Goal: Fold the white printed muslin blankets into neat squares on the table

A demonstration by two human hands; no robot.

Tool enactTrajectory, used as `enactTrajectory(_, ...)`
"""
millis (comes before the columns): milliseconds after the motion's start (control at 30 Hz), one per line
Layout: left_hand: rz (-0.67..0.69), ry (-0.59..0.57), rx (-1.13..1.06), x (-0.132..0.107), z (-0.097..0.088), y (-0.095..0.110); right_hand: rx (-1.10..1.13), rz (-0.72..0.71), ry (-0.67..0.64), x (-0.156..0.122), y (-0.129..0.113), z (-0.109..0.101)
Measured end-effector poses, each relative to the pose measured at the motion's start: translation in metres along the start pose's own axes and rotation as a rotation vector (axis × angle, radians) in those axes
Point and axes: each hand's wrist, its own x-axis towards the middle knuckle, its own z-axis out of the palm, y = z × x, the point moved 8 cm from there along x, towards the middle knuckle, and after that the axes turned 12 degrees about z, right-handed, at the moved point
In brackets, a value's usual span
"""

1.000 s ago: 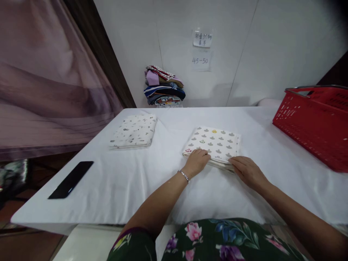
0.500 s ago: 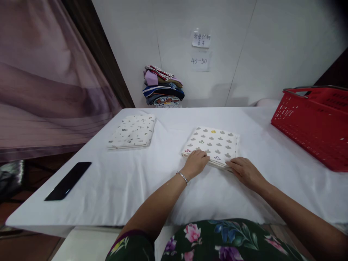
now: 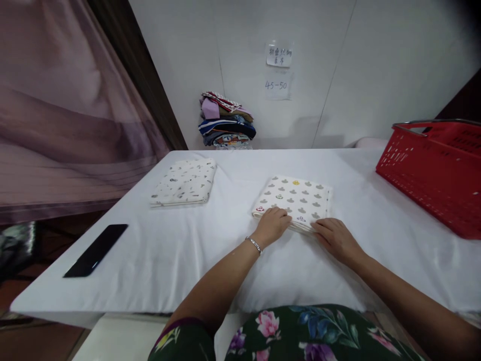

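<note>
A folded white cloth with grey and coloured prints (image 3: 296,198) lies on the white table (image 3: 188,245) in front of me. My left hand (image 3: 271,225), with a bracelet on the wrist, rests on the cloth's near left edge, fingers curled over it. My right hand (image 3: 334,238) lies at the near right edge, fingers tucked against the folded layers. A second folded white printed cloth (image 3: 185,182) sits apart at the table's left back.
A red plastic basket (image 3: 436,170) stands at the right side of the table. A black phone (image 3: 96,249) lies near the left front edge. A pile of folded coloured fabrics (image 3: 226,120) rests against the white wall behind the table.
My right hand has slid a little leftward along the cloth's near edge, closer to my left hand. The cloth and my left hand stay in place.
</note>
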Motion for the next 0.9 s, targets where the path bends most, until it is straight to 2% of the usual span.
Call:
enactTrajectory(267,0.001,-0.014,0.018,-0.001,0.003,0.000,0.045,0.035,-0.026,0.003,0.009,0.005)
enactTrajectory(900,-0.009,0.019,0.034,-0.002,0.003,0.001,0.015,0.023,-0.004,0.010,-0.002,0.003)
